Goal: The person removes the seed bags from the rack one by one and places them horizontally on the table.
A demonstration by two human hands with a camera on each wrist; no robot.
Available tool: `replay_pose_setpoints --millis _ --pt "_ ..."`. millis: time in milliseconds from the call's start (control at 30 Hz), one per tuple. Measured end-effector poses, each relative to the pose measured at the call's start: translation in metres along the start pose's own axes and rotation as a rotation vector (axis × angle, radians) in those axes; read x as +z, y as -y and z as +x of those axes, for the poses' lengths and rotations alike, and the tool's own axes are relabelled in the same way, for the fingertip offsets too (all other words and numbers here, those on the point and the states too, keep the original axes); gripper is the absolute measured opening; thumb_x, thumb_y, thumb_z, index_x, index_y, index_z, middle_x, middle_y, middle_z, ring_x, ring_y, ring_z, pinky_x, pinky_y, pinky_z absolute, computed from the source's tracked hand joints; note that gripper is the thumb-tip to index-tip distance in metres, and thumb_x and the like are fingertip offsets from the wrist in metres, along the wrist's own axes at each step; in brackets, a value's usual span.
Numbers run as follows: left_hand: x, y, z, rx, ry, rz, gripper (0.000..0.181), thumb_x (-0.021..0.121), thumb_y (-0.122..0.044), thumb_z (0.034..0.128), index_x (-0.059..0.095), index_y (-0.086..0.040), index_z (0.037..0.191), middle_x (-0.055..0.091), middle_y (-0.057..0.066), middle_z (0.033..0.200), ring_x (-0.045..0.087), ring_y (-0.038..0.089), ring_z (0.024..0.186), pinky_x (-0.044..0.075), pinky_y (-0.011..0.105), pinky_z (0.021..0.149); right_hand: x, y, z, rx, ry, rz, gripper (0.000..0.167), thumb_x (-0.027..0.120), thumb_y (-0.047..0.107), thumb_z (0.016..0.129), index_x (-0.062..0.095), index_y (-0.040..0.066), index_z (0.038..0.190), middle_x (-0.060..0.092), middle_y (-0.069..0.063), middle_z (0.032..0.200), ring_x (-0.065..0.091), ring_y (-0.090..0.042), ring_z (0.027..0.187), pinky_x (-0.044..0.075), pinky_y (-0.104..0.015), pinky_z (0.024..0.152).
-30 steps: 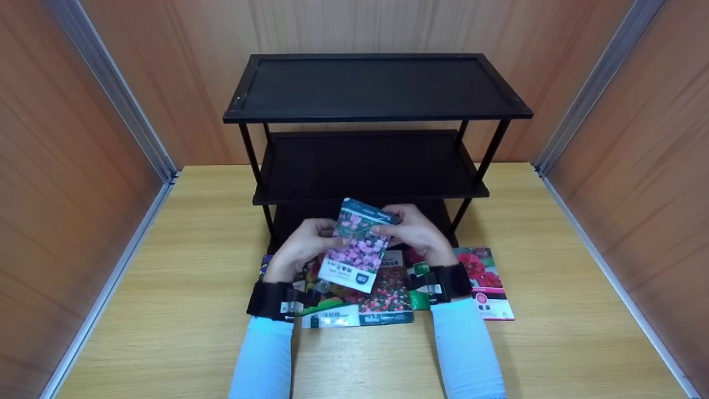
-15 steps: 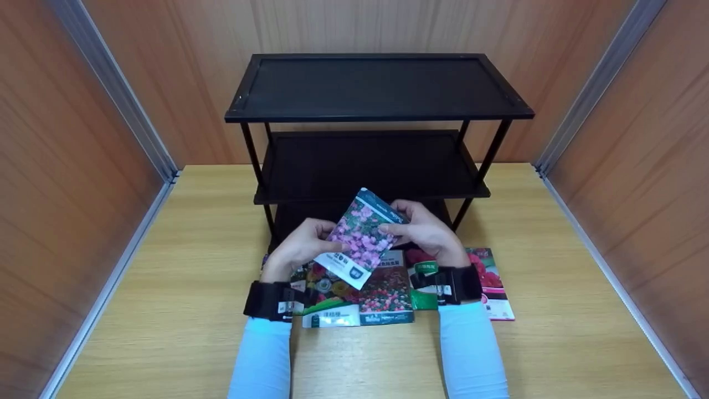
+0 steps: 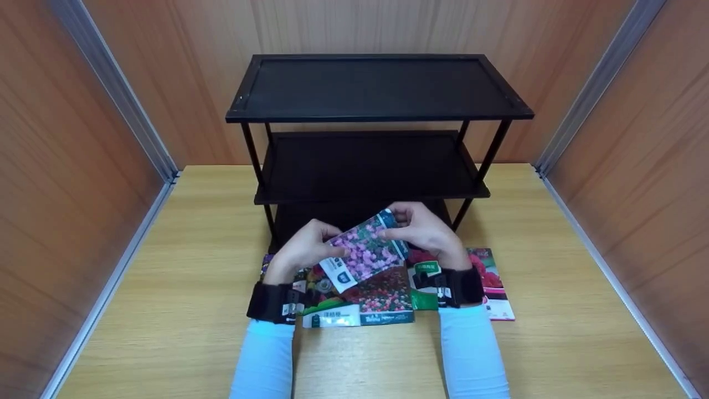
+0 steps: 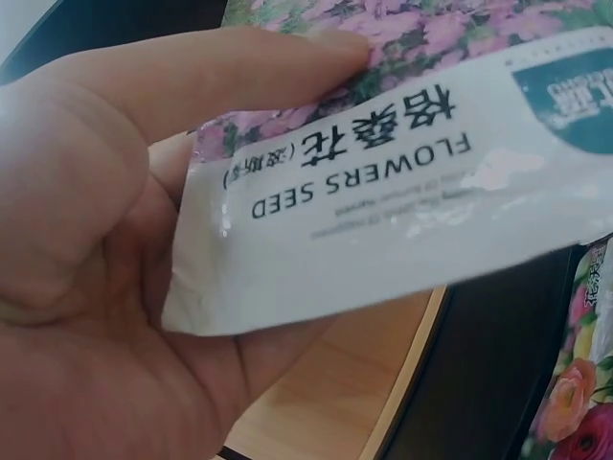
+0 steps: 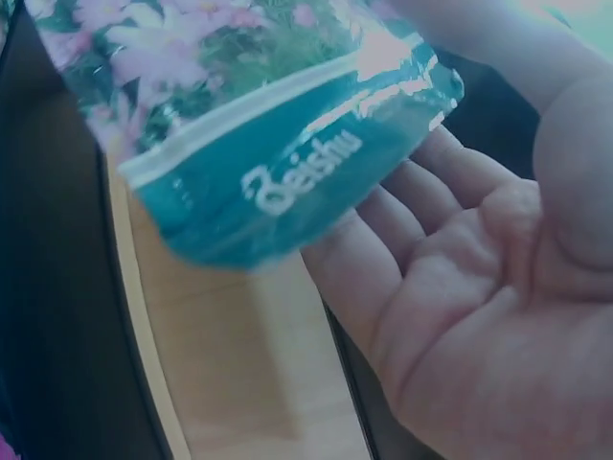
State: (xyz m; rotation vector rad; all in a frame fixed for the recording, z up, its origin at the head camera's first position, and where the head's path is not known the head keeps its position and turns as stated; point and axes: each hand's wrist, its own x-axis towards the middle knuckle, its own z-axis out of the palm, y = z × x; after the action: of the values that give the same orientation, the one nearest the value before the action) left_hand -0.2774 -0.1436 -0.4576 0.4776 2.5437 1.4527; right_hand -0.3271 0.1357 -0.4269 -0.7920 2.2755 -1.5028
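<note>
A flower seed packet [image 3: 363,252] with pink blossoms, a teal top band and a white bottom hangs tilted above a row of other packets. Its white end is pinched by my left hand [image 3: 306,246], thumb on the printed face and fingers behind, as the left wrist view shows with the words FLOWERS SEED [image 4: 359,177]. My right hand [image 3: 425,230] holds the teal end [image 5: 297,182] between thumb and fingers. Below lie a packet with mixed flowers [image 3: 331,316], one with small red and pink flowers [image 3: 390,299], and a green-labelled packet [image 3: 424,301], partly hidden by the right wrist.
A black three-tier rack [image 3: 376,91] stands behind the hands, its lowest shelf partly hidden. At the right end of the row lies a pink-flowered packet [image 3: 498,305]; another packet [image 3: 267,260] is mostly covered by the left wrist. Wood-grain panels enclose the wooden table [image 3: 183,288].
The held packet has turned clockwise, from nearly upright to a flatter slant, its teal end now towards the right hand. The right hand has shifted slightly right. The other packets stay put.
</note>
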Motion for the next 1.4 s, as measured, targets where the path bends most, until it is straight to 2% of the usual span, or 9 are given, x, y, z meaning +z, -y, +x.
replay_pose_setpoints --millis 267,400,500,700,833,967,1133,1267,1400 --pt "0.003 -0.003 0.002 0.049 -0.01 0.044 0.005 0.081 -0.018 0.0893 0.08 -0.013 0.09 0.071 -0.002 0.08 0.059 0.013 0.069 0.051 0.03 0.066 0.009 0.004 0.004 -0.013 -0.012 -0.089 0.019 0.08 0.006 0.09 0.076 0.001 0.107 0.074 -0.013 0.098 0.068 -0.018 0.082 0.059 -0.03 0.078" --pt "0.001 -0.002 0.002 0.038 -0.05 -0.011 0.006 0.083 -0.019 0.0882 0.08 -0.015 0.092 0.073 -0.001 0.086 0.062 0.015 0.072 0.052 0.031 0.067 0.008 0.003 0.003 -0.043 -0.051 -0.088 0.017 0.081 0.012 0.09 0.078 0.007 0.105 0.074 -0.01 0.098 0.069 -0.018 0.081 0.059 -0.03 0.076" --pt "-0.003 0.001 0.0 0.021 -0.079 -0.085 0.01 0.084 -0.021 0.0876 0.079 -0.016 0.095 0.072 0.002 0.086 0.063 0.019 0.068 0.054 0.032 0.062 0.005 0.002 0.001 -0.026 -0.107 -0.096 0.016 0.082 0.015 0.089 0.078 0.013 0.105 0.073 -0.007 0.098 0.067 -0.02 0.078 0.058 -0.031 0.072" --pt "-0.012 0.01 -0.003 0.064 -0.084 -0.145 0.015 0.081 -0.024 0.091 0.077 -0.012 0.098 0.073 0.004 0.085 0.064 0.023 0.066 0.054 0.034 0.064 -0.001 0.002 -0.003 0.045 -0.231 0.068 0.017 0.081 0.013 0.09 0.075 0.012 0.106 0.067 -0.011 0.108 0.065 -0.021 0.084 0.056 -0.031 0.074" --pt "-0.015 0.012 -0.004 0.081 -0.068 -0.173 0.016 0.079 -0.025 0.0933 0.078 -0.011 0.101 0.075 0.008 0.087 0.066 0.023 0.061 0.056 0.034 0.061 -0.002 0.001 -0.003 0.042 -0.259 0.135 0.018 0.08 0.014 0.091 0.071 0.009 0.106 0.065 -0.013 0.107 0.062 -0.022 0.084 0.054 -0.031 0.073" --pt "-0.014 0.013 -0.005 0.084 -0.086 -0.144 0.013 0.079 -0.023 0.0934 0.079 -0.011 0.098 0.074 0.008 0.083 0.063 0.02 0.06 0.053 0.029 0.059 -0.002 -0.001 -0.003 0.047 -0.227 0.095 0.019 0.081 0.015 0.091 0.07 0.01 0.106 0.065 -0.01 0.106 0.062 -0.022 0.086 0.052 -0.033 0.077" --pt "-0.015 0.012 -0.007 0.037 -0.105 -0.08 0.008 0.08 -0.023 0.0922 0.081 -0.018 0.098 0.076 0.0 0.088 0.063 0.017 0.073 0.051 0.031 0.071 -0.007 -0.002 -0.005 -0.001 -0.139 0.026 0.018 0.079 0.013 0.092 0.071 0.007 0.108 0.07 -0.009 0.108 0.066 -0.025 0.095 0.054 -0.035 0.086" --pt "-0.017 0.01 -0.01 0.012 -0.084 -0.007 0.003 0.081 -0.023 0.0909 0.08 -0.02 0.091 0.075 -0.003 0.088 0.062 0.015 0.075 0.051 0.034 0.073 -0.01 -0.001 -0.007 -0.058 -0.058 0.038 0.023 0.078 0.011 0.093 0.069 0.001 0.112 0.074 -0.015 0.108 0.071 -0.03 0.097 0.059 -0.033 0.083" --pt "-0.016 0.01 -0.01 0.004 -0.056 0.052 0.006 0.081 -0.022 0.0906 0.078 -0.02 0.085 0.072 -0.002 0.082 0.055 0.013 0.066 0.049 0.033 0.067 -0.005 0.0 -0.006 -0.063 0.032 -0.042 0.028 0.08 0.013 0.092 0.071 0.004 0.116 0.074 -0.012 0.111 0.07 -0.026 0.102 0.058 -0.032 0.084"
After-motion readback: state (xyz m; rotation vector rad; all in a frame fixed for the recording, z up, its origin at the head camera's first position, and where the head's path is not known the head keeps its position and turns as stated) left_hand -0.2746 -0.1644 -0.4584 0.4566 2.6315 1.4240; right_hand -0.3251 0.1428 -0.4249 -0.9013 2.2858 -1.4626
